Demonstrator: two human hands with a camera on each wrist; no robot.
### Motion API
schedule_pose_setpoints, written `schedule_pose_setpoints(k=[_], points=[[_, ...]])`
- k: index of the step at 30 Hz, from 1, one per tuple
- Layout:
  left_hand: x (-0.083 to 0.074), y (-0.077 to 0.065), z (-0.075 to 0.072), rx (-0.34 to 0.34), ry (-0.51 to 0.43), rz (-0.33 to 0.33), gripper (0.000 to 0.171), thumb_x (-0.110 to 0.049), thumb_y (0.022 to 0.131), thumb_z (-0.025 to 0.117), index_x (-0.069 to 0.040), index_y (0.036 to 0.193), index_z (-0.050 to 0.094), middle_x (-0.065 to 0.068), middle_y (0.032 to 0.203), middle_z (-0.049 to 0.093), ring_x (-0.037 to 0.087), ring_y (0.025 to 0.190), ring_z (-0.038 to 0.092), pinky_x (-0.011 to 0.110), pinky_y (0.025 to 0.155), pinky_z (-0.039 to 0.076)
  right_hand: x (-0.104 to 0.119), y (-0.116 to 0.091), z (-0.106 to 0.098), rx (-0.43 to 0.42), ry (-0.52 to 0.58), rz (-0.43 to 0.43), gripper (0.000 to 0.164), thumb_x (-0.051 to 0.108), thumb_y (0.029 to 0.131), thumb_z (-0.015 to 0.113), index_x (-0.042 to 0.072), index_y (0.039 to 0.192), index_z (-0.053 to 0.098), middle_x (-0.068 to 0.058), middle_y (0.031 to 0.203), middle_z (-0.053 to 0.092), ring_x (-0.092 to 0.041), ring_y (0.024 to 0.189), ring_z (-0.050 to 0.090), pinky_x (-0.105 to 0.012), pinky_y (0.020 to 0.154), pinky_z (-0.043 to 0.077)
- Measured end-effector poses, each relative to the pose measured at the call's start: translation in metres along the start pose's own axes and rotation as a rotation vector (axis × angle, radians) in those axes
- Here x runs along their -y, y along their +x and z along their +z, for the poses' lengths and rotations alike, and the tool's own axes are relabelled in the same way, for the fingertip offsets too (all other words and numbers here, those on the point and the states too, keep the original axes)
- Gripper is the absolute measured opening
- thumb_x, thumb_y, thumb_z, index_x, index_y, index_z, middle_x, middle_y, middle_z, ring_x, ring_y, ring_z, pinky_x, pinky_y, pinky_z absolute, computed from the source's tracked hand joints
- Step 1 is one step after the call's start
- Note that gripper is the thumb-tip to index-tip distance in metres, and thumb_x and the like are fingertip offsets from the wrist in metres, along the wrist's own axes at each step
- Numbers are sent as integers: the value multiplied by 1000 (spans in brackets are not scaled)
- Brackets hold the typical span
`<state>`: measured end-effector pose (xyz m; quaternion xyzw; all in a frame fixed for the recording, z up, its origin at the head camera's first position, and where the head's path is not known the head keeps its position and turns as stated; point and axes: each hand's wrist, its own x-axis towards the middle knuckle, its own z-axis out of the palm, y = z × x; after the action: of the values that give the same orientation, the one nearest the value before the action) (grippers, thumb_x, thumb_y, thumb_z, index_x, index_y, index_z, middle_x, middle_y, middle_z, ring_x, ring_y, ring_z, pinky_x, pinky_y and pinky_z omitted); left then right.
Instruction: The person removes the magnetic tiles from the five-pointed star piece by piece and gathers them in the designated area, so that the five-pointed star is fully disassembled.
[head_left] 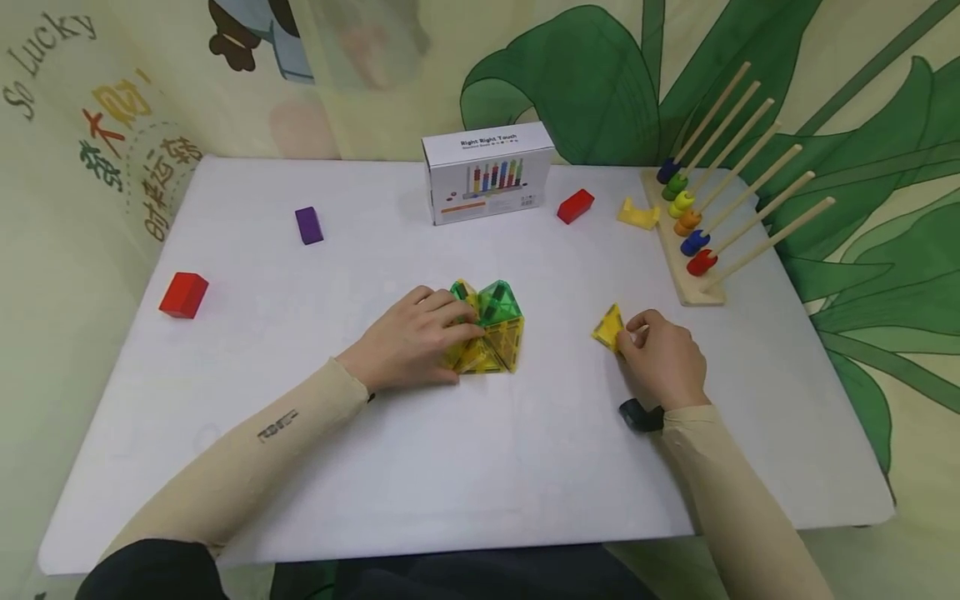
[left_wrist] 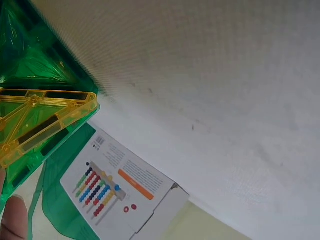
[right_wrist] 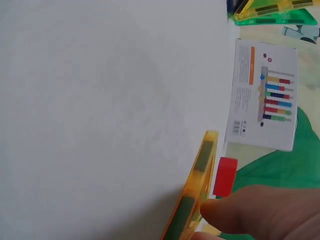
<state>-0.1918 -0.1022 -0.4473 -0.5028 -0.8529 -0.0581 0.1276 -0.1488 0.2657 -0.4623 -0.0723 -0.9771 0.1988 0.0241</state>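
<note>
A cluster of translucent green and yellow magnetic tiles (head_left: 501,340) stands near the middle of the table. My left hand (head_left: 420,340) holds it from the left side, fingers over the top and thumb low at the front. Close up in the left wrist view, a yellow triangular tile (left_wrist: 50,117) lies against green ones, with a fingertip (left_wrist: 14,217) beside them. To the right, my right hand (head_left: 663,354) pinches a separate yellow triangular magnetic tile (head_left: 609,328) between thumb and finger. That tile is seen edge-on in the right wrist view, the thumb (right_wrist: 260,212) pressed to its face.
Behind the tiles stands a white box (head_left: 491,177). A red block (head_left: 575,206), a yellow block (head_left: 637,215) and a wooden peg rack with beads (head_left: 701,292) are at the back right. A purple block (head_left: 309,225) and another red block (head_left: 183,295) lie left on the white table (head_left: 375,500).
</note>
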Motion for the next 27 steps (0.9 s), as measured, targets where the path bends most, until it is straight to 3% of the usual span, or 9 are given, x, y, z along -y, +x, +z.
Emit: schedule_pose_setpoints(k=[4, 8, 10, 12, 15, 18, 21, 24, 27], points=[[1, -1, -1, 8, 8, 1, 67, -53, 73, 90, -19, 127, 72, 3, 125, 69, 25, 116, 61, 41, 98, 49, 16, -8, 3, -113, 1, -49, 23, 27, 94, 65, 6, 102, 70, -10, 76, 70, -25, 54, 57, -29, 44, 35], [2, 0, -2, 10, 8, 3, 66, -53, 74, 89, -20, 128, 72, 3, 126, 68, 25, 116, 61, 41, 98, 49, 44, -25, 7, -201, 106, -245, 14, 17, 93, 70, 5, 91, 74, -7, 67, 68, -18, 53, 53, -28, 47, 38], [2, 0, -3, 10, 7, 2, 67, -54, 73, 89, -21, 129, 71, 3, 126, 68, 25, 116, 61, 41, 98, 49, 62, -34, 11, -139, 200, -362, 12, 14, 93, 72, 5, 86, 76, -4, 66, 67, -13, 54, 52, -26, 51, 41], [3, 0, -3, 10, 10, -2, 68, -55, 73, 90, -21, 129, 71, 3, 126, 69, 25, 116, 61, 41, 97, 49, 81, -41, 18, -23, 292, -464, 11, 13, 94, 73, 6, 86, 77, -1, 68, 68, -8, 58, 52, -23, 55, 44], [3, -2, -4, 9, 8, -12, 70, -56, 71, 90, -22, 129, 72, 2, 126, 69, 24, 115, 61, 41, 97, 49, 107, -48, 31, 92, 329, -548, 9, 15, 96, 72, 8, 92, 75, 3, 70, 67, -3, 58, 51, -21, 56, 44], [2, -3, -3, -2, -2, -13, 69, -57, 71, 90, -21, 127, 72, 2, 125, 69, 24, 114, 62, 41, 97, 50, 125, -52, 42, 99, 279, -554, 21, 24, 95, 74, 7, 107, 72, 4, 71, 67, -3, 56, 51, -20, 53, 43], [1, -4, -2, -15, 9, -7, 65, -56, 75, 88, -20, 127, 72, 2, 124, 70, 24, 114, 63, 40, 97, 50, 136, -52, 50, 100, 246, -487, 39, 38, 93, 77, 5, 112, 71, 4, 67, 65, -4, 53, 50, -21, 50, 41], [1, -4, -1, -22, 33, -4, 61, -51, 78, 88, -20, 128, 71, 0, 124, 71, 23, 114, 63, 40, 98, 50, 142, -50, 54, 120, 256, -418, 41, 47, 94, 73, 6, 92, 71, 6, 59, 55, -6, 51, 45, -21, 48, 34], [1, -5, -2, -25, 44, -4, 60, -46, 78, 89, -20, 129, 70, -1, 123, 72, 22, 113, 63, 40, 98, 50, 146, -47, 58, 136, 306, -388, 46, 43, 99, 67, 11, 69, 57, 8, 54, 40, -6, 48, 36, -21, 47, 24]])
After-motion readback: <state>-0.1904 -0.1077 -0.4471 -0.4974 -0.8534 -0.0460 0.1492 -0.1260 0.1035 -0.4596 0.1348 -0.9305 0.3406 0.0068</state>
